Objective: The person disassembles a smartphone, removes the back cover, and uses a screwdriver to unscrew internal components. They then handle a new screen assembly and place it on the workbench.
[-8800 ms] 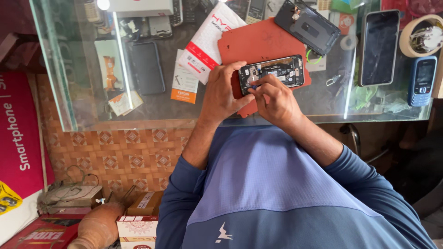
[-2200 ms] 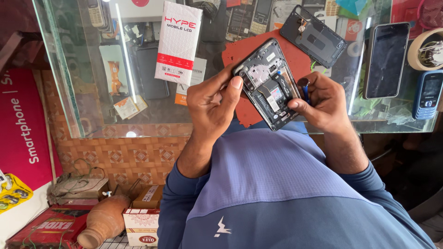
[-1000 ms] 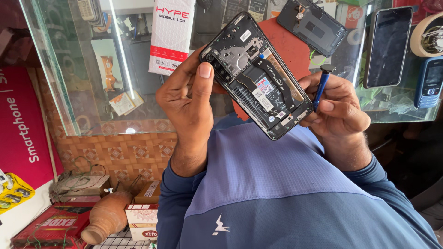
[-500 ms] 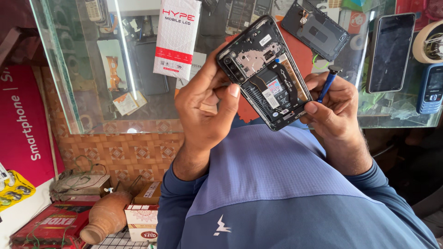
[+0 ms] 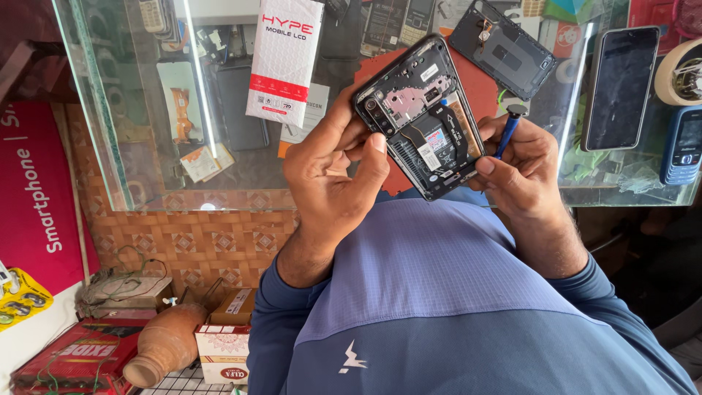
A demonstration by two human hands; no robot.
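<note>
We see a long-sleeved shirt (image 5: 453, 307): lighter blue-lavender panel across the chest, darker blue on sleeves and lower body. Small white logo mark (image 5: 352, 358) on the dark part. Sleeves reach to the forearms, cuffs pushed up. Left hand (image 5: 333, 183) and right hand (image 5: 523, 168) bare, no rings or watch visible.

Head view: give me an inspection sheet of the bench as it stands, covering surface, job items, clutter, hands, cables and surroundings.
Surface: glass counter with goods visible beneath; red mat on top.
Job's things: opened phone, back off, boards exposed, held above the counter; blue screwdriver.
Clutter: detached back cover, white and red box, black smartphone, blue keypad phone, tape roll.
Hands: left hand grips the phone's edge; right hand holds the screwdriver and steadies the phone.
Cables: loose wires on the lower shelf.
Surroundings: clay pot, cartons, red banner.
</note>
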